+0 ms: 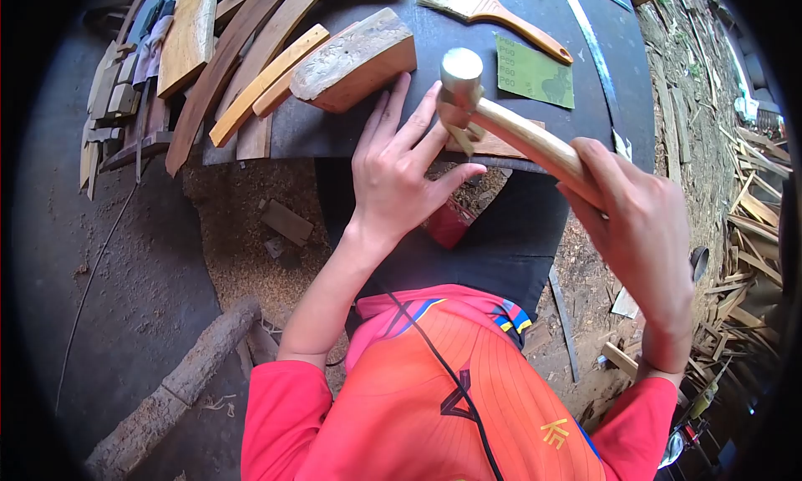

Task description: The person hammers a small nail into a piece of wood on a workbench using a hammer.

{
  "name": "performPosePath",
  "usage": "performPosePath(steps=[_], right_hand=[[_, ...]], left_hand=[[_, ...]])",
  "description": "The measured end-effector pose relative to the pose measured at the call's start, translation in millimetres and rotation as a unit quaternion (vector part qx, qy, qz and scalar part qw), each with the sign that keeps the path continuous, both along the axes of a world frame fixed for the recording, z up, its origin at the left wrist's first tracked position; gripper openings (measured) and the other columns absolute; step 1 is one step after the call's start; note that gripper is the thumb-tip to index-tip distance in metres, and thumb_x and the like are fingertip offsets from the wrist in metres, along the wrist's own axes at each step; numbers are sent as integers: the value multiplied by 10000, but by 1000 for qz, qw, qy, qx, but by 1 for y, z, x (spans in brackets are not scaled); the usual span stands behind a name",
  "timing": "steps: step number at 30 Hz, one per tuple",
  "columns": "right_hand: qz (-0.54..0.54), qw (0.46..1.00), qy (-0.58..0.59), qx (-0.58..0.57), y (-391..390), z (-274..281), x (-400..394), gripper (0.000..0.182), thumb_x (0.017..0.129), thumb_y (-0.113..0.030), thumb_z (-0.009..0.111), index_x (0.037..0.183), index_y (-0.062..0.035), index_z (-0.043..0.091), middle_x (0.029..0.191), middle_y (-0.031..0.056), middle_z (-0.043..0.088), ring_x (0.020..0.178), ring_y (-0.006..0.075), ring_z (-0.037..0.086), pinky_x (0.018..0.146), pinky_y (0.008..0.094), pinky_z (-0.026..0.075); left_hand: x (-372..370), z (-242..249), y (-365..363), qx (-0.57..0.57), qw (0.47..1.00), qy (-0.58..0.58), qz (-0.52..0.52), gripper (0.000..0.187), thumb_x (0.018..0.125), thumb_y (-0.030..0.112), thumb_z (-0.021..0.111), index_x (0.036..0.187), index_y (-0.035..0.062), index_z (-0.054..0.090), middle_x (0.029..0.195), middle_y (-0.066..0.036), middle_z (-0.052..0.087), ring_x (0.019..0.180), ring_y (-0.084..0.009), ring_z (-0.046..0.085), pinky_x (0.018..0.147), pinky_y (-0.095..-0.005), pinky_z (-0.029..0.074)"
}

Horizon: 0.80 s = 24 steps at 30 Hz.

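Note:
My right hand [622,193] is wrapped round the wooden handle of a hammer [535,143]. The hammer's metal head [461,70] is over the near edge of the dark table, just right of my left fingertips. My left hand [397,164] lies at that edge with its fingers stretched and spread, the thumb pointing right. A small light wooden piece [462,141] shows below the hammer head, partly hidden by it. Behind it lies a thin flat board [510,139]. A thick wood block [355,62] sits just beyond my left fingertips.
On the table [368,139] are a paintbrush [493,12], green sandpaper [535,72] and a metal ruler [591,55]. Curved wooden strips [238,59] are piled at the left. A log [180,389] lies on the floor at lower left, and wood scraps [752,230] at right.

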State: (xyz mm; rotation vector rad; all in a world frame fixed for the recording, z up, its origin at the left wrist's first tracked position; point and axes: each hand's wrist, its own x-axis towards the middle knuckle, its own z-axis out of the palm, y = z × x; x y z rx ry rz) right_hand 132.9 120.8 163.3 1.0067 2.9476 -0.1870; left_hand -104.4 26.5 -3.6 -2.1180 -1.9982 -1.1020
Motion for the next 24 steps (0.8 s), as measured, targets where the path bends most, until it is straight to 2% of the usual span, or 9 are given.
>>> performPosePath(steps=[1, 5, 8, 11, 13, 17, 19, 24], right_hand=[[1, 1000, -22, 4, 1, 5, 0, 369, 937, -185, 834, 1257, -116, 664, 898, 112, 731, 688, 357, 699, 600, 453, 519], [17, 996, -81, 26, 7, 17, -8, 308, 960, -186, 802, 1223, -126, 654, 881, 104, 720, 672, 344, 690, 596, 454, 516], [56, 995, -80, 32, 18, 14, -4, 285, 960, -173, 793, 1197, -119, 645, 883, 106, 718, 674, 346, 690, 597, 460, 516], [71, 994, -50, 60, 18, 9, -4, 230, 968, -163, 766, 1056, -119, 558, 752, 96, 666, 623, 340, 685, 543, 468, 508], [70, 997, -25, 36, 29, -1, 3, 237, 956, -151, 775, 1062, -112, 567, 755, 109, 680, 637, 355, 694, 552, 475, 517], [36, 999, 18, -15, 39, -22, 25, 311, 936, -129, 815, 1186, -103, 632, 808, 150, 712, 694, 393, 712, 598, 490, 523], [33, 999, 24, -12, 39, -25, 27, 325, 920, -130, 833, 1176, -97, 635, 801, 172, 709, 706, 412, 712, 608, 493, 524], [27, 998, 58, -10, 40, -33, 30, 283, 927, -152, 804, 1123, -106, 605, 745, 158, 684, 707, 406, 710, 601, 512, 529]], left_hand=[[-1, -1, -1, -1, 1000, 5, 0, 643, 816, 560, 883, 1212, 60, 804, 1449, -173, 700, 1453, -500, 561, 1179, -626, 468], [-2, -3, -2, -7, 999, 31, 1, 657, 845, 595, 842, 1215, 54, 785, 1431, -196, 701, 1450, -499, 563, 1178, -630, 469], [-1, -2, -3, -15, 999, 45, -1, 647, 871, 603, 817, 1206, 50, 778, 1435, -201, 698, 1447, -499, 566, 1178, -630, 470], [-3, -3, -5, -19, 998, 59, 3, 639, 887, 598, 806, 1225, 56, 775, 1460, -191, 688, 1446, -497, 568, 1180, -626, 470], [-4, -4, -5, -21, 998, 64, -1, 632, 886, 582, 813, 1247, 65, 776, 1482, -183, 679, 1446, -495, 569, 1185, -623, 466], [-4, -1, -4, 1, 999, 46, -1, 614, 864, 525, 856, 1259, 61, 780, 1515, -173, 667, 1441, -488, 578, 1193, -614, 460], [-3, 4, -4, 1, 1000, 26, -4, 599, 835, 482, 899, 1215, 31, 795, 1522, -172, 674, 1440, -485, 585, 1187, -611, 464], [-1, 8, 0, 9, 1000, -10, -6, 485, 868, 320, 907, 1237, 26, 796, 1507, -173, 683, 1437, -479, 591, 1194, -604, 457]])
